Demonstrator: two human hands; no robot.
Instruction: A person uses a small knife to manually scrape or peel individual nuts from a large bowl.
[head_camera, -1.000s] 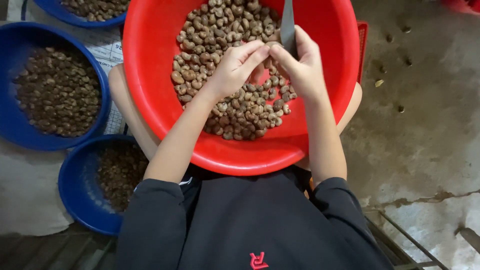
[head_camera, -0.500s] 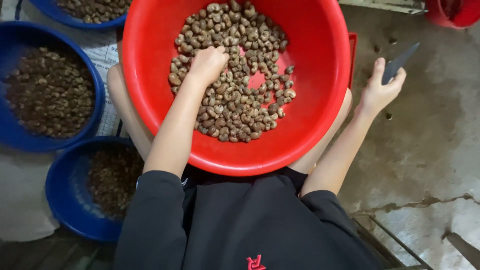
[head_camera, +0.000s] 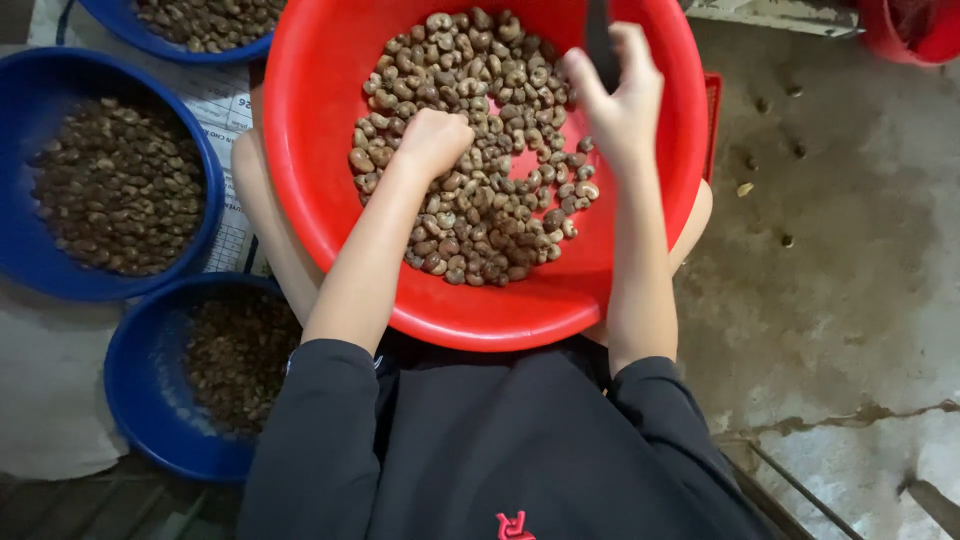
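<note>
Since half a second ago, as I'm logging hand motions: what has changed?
The right hand, gripping the knife, swung from over the floor back above the red basin. The left hand stayed closed in the nuts. The blue bowls are unchanged.

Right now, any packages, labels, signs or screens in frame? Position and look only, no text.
Printed white paper sheet: flat under the blue plastic bowls, left of the big red plastic basin; ruled lines and dark print, mostly covered.
Small red logo mark: on the person's black shirt, bottom centre, partly cut off.
No packages, signs or screens visible.
</note>
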